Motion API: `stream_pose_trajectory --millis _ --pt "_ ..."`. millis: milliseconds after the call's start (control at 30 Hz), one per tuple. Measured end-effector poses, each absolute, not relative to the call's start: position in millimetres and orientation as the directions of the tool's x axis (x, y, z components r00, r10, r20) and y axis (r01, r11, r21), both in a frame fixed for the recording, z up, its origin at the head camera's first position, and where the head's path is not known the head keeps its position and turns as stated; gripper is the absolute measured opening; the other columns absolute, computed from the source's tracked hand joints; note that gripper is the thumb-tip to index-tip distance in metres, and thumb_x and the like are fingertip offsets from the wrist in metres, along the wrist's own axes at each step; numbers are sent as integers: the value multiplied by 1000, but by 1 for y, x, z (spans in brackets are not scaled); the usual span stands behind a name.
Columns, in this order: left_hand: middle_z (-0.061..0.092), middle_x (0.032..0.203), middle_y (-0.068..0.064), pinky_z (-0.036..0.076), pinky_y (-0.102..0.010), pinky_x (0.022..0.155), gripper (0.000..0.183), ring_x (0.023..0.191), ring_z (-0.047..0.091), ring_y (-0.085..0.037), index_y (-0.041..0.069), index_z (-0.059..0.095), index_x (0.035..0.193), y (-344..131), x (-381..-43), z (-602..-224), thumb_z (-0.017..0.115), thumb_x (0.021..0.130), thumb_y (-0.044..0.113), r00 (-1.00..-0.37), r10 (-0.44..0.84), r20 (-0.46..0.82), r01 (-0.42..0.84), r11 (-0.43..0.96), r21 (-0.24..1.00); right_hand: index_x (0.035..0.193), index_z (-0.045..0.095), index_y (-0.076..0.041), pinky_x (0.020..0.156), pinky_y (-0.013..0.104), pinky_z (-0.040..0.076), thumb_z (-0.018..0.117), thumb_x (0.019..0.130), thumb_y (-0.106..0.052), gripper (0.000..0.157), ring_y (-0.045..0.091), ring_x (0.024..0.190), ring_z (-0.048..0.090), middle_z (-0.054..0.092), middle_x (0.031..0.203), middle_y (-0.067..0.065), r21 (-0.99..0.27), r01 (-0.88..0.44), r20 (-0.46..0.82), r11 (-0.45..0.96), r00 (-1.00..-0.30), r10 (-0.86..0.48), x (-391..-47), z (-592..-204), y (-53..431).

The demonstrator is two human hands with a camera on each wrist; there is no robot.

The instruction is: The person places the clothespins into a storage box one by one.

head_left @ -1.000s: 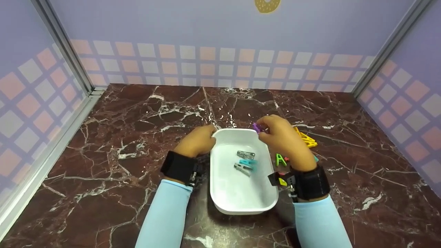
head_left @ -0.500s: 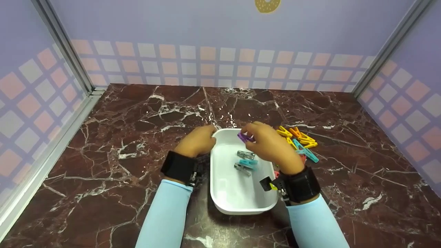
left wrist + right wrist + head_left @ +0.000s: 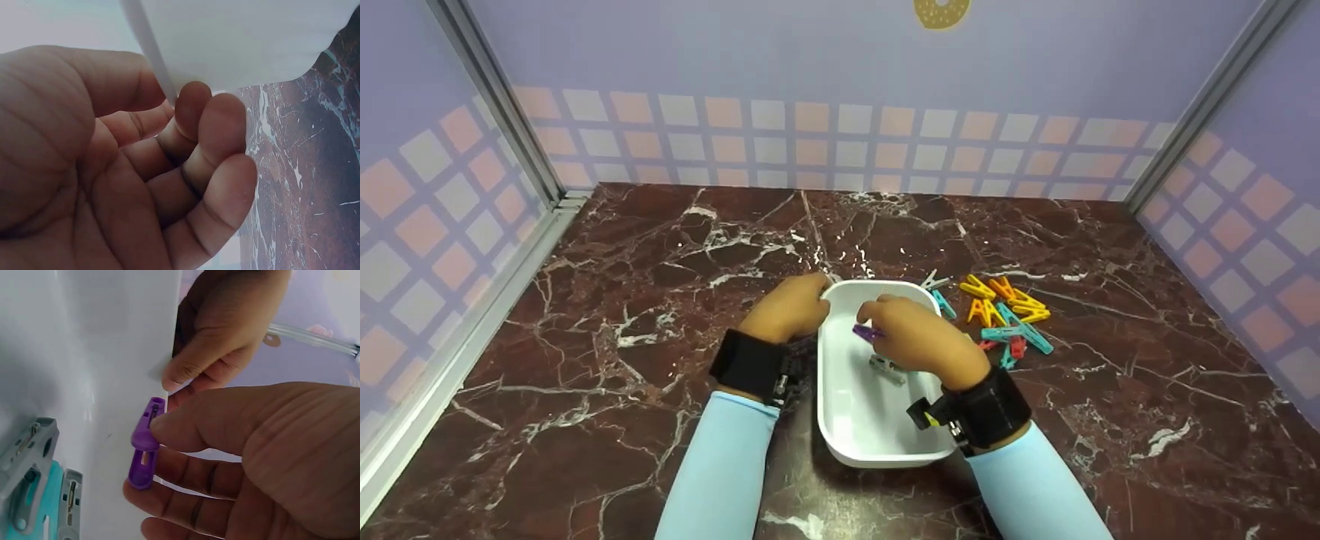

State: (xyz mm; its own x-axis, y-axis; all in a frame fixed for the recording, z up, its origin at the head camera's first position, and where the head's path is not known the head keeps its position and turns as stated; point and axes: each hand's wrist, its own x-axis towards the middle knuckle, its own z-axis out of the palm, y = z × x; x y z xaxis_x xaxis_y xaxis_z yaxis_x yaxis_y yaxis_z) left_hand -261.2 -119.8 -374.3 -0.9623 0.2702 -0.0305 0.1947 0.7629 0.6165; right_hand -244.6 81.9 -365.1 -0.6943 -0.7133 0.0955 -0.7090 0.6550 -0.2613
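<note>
A white rectangular tub (image 3: 847,420) stands in front of me on the table. My left hand (image 3: 787,307) grips its left rim near the far corner, thumb inside and fingers outside, as the left wrist view shows. Over the tub, my right hand (image 3: 919,337) pinches a purple clothespin (image 3: 147,441) between thumb and fingers. On the tub's floor lie a grey clothespin (image 3: 888,369), another grey clothespin (image 3: 70,503) and a teal clothespin (image 3: 48,500). In the head view the right hand hides part of them.
Right of the tub lies a loose pile of clothespins: yellow ones (image 3: 1029,307), an orange one (image 3: 1003,287), teal ones (image 3: 1027,330) and red ones (image 3: 1018,346). A whitish clothespin (image 3: 934,281) lies by the tub's far right corner. Patterned walls enclose the marbled table (image 3: 660,247).
My right hand has carried the purple clothespin from beyond the tub's far right rim, leftward and nearer, to over the tub's inside. The left hand and the tub have stayed put.
</note>
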Motion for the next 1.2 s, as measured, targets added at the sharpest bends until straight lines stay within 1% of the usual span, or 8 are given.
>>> stream_pose_trajectory --millis 133,267,467,633,700,900,1033,1200 --pt "67 107 -12 49 -43 91 25 99 62 -28 3 64 115 -121 -261 -374 51 95 9 -963 267 -35 188 762 619 108 67 -3 76 41 50 70 84 -6 24 26 81 59 62 92 10 -244 -682 -13 690 -709 -705 -243 -368 78" --pt "67 107 -12 49 -43 91 25 98 62 -28 2 63 116 -121 -260 -374 51 95 10 -962 272 -32 196 764 615 105 67 -4 75 40 49 70 85 -8 21 24 78 57 60 88 8 -229 -673 -70 703 -709 -702 -245 -371 79" --pt "66 104 -12 49 -43 88 25 95 61 -27 2 63 114 -121 -260 -374 49 95 9 -961 276 -21 206 763 613 98 66 -3 69 35 45 71 86 -8 14 19 71 49 55 79 4 -230 -685 -98 691 -690 -717 -247 -372 81" --pt "67 106 -12 49 -43 89 25 96 61 -27 2 64 114 -121 -260 -374 50 95 10 -962 274 -20 206 768 606 96 66 -4 68 35 46 71 86 -8 12 19 69 50 54 76 3 -228 -689 -106 688 -685 -721 -247 -372 80" --pt "67 107 -12 49 -43 90 25 97 61 -27 2 64 114 -121 -261 -375 50 95 10 -962 272 -21 205 770 604 98 67 -3 70 36 48 70 86 -8 13 20 70 52 57 78 5 -226 -683 -114 694 -689 -716 -247 -372 80" --pt "67 109 -12 48 -43 92 25 100 62 -28 3 64 115 -120 -261 -375 51 95 10 -965 261 -31 188 767 613 114 66 -1 80 41 50 68 90 -11 25 23 81 57 62 94 10 -225 -628 -166 745 -729 -664 -245 -369 79" --pt "68 110 -12 48 -43 93 25 101 62 -27 4 64 116 -120 -260 -374 51 95 11 -966 258 -37 181 767 616 117 65 -1 81 42 50 67 92 -16 29 24 82 57 60 97 11 -224 -620 -160 752 -737 -656 -245 -369 79" --pt "67 108 -12 48 -43 92 25 99 62 -27 4 64 115 -120 -260 -374 51 96 10 -966 256 -41 179 771 612 121 64 -1 83 40 50 68 91 -17 34 24 84 58 60 103 12 -247 -607 -140 755 -749 -648 -245 -369 79"
